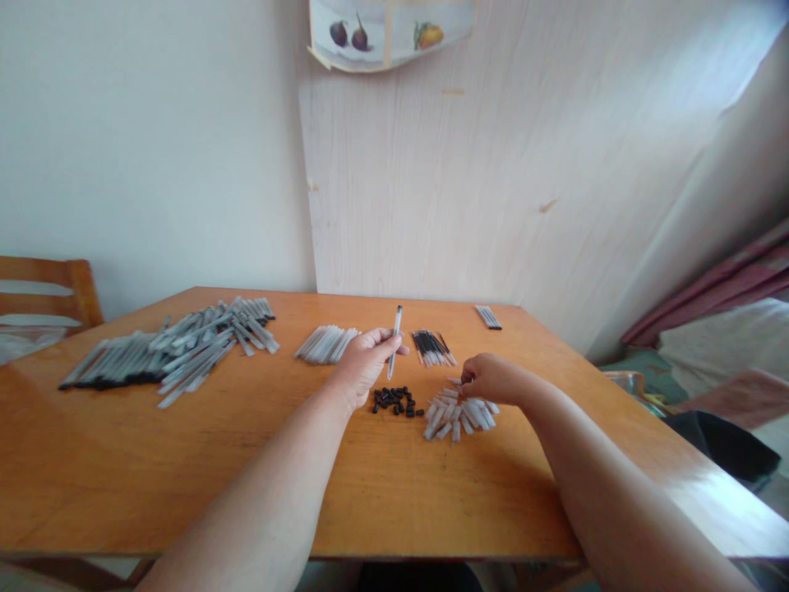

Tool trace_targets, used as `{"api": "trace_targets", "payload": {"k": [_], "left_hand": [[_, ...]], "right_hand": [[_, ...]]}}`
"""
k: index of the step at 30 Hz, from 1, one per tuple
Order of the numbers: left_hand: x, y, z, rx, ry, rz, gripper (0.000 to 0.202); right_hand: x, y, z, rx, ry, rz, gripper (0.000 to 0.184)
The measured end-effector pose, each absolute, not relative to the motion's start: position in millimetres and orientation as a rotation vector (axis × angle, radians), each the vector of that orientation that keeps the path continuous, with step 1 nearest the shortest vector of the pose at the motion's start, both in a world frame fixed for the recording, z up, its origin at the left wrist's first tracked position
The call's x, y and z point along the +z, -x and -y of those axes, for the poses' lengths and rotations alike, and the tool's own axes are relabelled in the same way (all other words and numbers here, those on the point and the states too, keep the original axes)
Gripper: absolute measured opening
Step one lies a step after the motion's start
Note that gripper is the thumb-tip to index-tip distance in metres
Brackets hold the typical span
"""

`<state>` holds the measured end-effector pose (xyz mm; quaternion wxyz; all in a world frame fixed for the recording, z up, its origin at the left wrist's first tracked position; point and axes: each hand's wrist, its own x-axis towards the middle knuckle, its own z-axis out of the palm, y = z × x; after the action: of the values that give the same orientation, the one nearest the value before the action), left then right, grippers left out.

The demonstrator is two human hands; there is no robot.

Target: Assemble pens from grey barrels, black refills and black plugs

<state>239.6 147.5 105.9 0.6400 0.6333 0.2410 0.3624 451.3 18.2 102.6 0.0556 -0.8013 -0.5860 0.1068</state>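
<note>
Clear plastic pen barrel with a dark end clamped in the left hand

In the head view, the barrel stands nearly upright at the centre of the frame, pinched between the left thumb and fingers. Right of centre, the right hand has its fingertips drawn close together at the upper edge of a pile of short, frosted plastic caps; whether they grip one cannot be told. That hand hides part of the pile.

Small black cylindrical plugs lie just left of the caps, below the barrel. Thin black-filled refills lie between the hands, higher up. Translucent white tubes lie beside the left hand, partly behind it. A large heap of frosted, black-ended pens covers the orange-brown wooden table at left.
</note>
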Motion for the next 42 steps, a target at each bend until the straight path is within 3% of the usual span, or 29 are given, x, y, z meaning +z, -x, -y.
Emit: {"api": "trace_targets", "payload": {"k": [12, 21, 42], "left_hand": [[106, -241, -149, 0.931, -1.346, -0.577, 0.025], [106, -241, -150, 1.007, -1.32, -0.599, 0.023], [101, -245, -147, 0.976, -1.282, -0.549, 0.022]], "right_hand": [[107, -436, -18, 0.329, 2.024, 1.678, 0.014], [99, -402, -27, 0.656, 1.717, 1.523, 0.016], [94, -395, -32, 0.455, 1.661, 1.508, 0.021]]}}
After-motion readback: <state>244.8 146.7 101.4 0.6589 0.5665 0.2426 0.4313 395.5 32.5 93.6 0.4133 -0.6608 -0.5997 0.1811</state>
